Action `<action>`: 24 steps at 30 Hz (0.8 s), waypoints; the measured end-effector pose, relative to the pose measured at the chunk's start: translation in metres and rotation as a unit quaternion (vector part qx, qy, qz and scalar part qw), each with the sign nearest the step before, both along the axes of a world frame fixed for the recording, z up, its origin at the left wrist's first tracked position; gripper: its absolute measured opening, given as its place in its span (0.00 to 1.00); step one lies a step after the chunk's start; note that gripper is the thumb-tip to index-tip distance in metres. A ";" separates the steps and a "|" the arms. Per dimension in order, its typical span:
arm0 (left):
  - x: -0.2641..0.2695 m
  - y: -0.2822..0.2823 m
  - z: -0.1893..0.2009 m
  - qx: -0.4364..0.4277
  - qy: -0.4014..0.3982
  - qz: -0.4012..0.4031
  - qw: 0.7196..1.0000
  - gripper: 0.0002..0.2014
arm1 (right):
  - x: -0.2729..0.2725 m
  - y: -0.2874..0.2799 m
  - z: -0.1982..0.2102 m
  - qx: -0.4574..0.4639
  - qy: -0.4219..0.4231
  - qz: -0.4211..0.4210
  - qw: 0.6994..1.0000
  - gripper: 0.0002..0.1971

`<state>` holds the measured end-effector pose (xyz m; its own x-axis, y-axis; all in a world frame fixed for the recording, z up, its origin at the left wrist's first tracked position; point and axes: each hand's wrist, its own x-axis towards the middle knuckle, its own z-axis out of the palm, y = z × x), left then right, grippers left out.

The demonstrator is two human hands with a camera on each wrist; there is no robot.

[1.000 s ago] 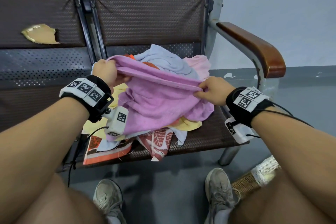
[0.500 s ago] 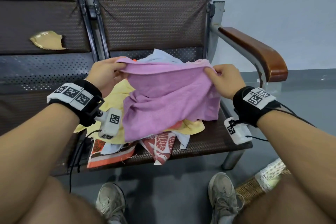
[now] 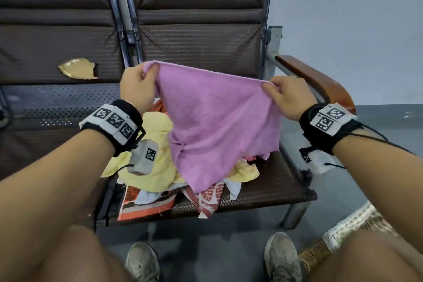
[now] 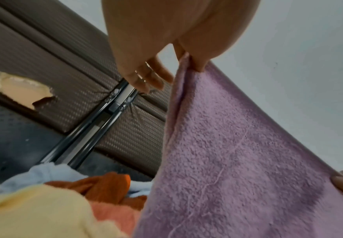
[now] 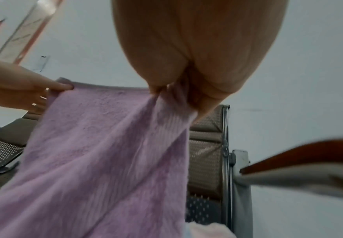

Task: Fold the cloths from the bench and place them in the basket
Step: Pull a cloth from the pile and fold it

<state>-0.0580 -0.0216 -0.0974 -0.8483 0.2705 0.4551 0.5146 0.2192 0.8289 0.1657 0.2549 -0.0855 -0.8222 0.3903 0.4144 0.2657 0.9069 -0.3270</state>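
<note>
The left hand [image 3: 137, 86] and right hand [image 3: 286, 98] each pinch 1 top corner of the pink cloth [image 3: 217, 126], fingers [image 4: 197, 64] curled tight on the hem, so it hangs spread between them. Its lower edge drapes below the fingers onto the pile [image 3: 158, 167] of other cloths on the counter [image 3: 274, 188].

Risks, as I judge them:
- The hanging edge touches the pile, so pulling it away could drag the yellow cloth [image 3: 148, 135] or a patterned cloth [image 3: 208, 199] off the front of the counter.
- Each pinch takes only a small bite of the corner; a shake might slip one and collapse the spread.
- The left corner sits higher than the right, so a fold made now may come out skewed.
- The basket [image 3: 343, 233] lies low, beside the right knee, partly hidden.
</note>
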 end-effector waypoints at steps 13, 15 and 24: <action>0.001 -0.010 0.094 0.038 0.003 -0.024 0.999 0.17 | 0.001 -0.006 0.094 -0.036 0.062 -0.038 0.997 0.09; -0.001 -0.014 0.100 0.045 -0.013 -0.019 0.999 0.10 | 0.004 -0.006 0.101 -0.028 0.053 -0.015 0.998 0.08; 0.002 -0.003 0.106 0.091 -0.113 0.036 0.989 0.26 | 0.003 -0.017 0.115 -0.211 0.123 -0.073 0.967 0.28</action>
